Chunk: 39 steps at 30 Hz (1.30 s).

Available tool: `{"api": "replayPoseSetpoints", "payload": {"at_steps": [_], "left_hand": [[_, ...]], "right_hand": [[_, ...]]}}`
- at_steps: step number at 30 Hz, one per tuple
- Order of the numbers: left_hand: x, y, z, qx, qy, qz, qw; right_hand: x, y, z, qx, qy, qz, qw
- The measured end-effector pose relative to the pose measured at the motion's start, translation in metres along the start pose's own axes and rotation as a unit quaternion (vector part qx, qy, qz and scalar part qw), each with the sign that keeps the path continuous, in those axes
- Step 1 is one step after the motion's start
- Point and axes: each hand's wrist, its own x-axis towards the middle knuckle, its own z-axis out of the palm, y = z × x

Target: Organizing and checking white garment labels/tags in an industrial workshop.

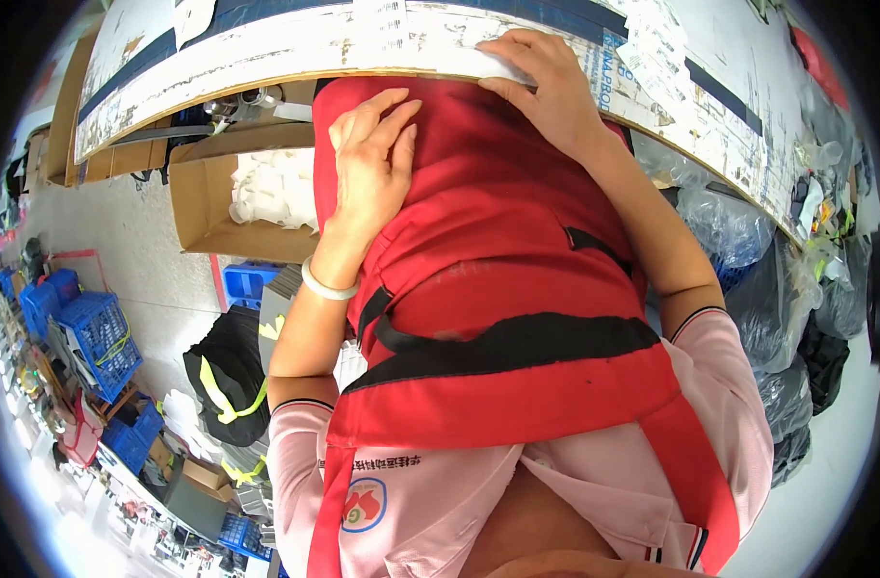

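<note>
red apron: landmark; spread over the lap, far end reaching the edge of the surface.
white piece: just beyond the apron's far end, at the near edge of the surface; exact form unclear (white on white, hard to read).
right hand: narrow, white piece held between thumb, nearer the apron, and bent fingers.
left hand: half wide, fingers loosely bent, over the apron's far left part; nothing shows in it, palm hidden. cannot tell whether it rests on the cloth.
good handling: a light pinch looks enough; best to steady the piece against the surface, left hand near its free end, lest it slip toward the apron.
right forearm: comes in from right of the apron, slanting up and left, elbow bent.
left forearm: along the apron's left side, pale band at the wrist, hand tipped slightly inward.
carton: left of the apron, holding a pile of white bits.
</note>
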Motion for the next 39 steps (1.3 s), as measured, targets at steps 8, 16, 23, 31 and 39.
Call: {"api": "replayPoseSetpoints", "payload": {"at_steps": [8,16,23,31,39], "left_hand": [[-0.001,0.0,0.004,-0.116,0.0,-0.075,0.99],[-0.019,-0.007,0.011,-0.283,-0.011,-0.217,0.934],[-0.019,-0.028,-0.007,-0.583,0.02,-0.388,0.713],[0.009,-0.022,-0.027,-0.651,0.004,-0.381,0.656],[-0.01,0.015,-0.025,-0.561,-0.147,-0.396,0.712]], "right_hand": [[0.03,-0.025,0.014,0.029,0.016,-0.042,0.999],[0.063,-0.042,0.06,-0.01,0.022,-0.106,0.994],[0.051,-0.057,0.05,0.035,0.027,-0.156,0.987],[0.003,-0.096,0.03,0.214,-0.101,-0.114,0.965],[-0.011,-0.066,0.005,0.428,-0.084,0.211,0.875]]}}
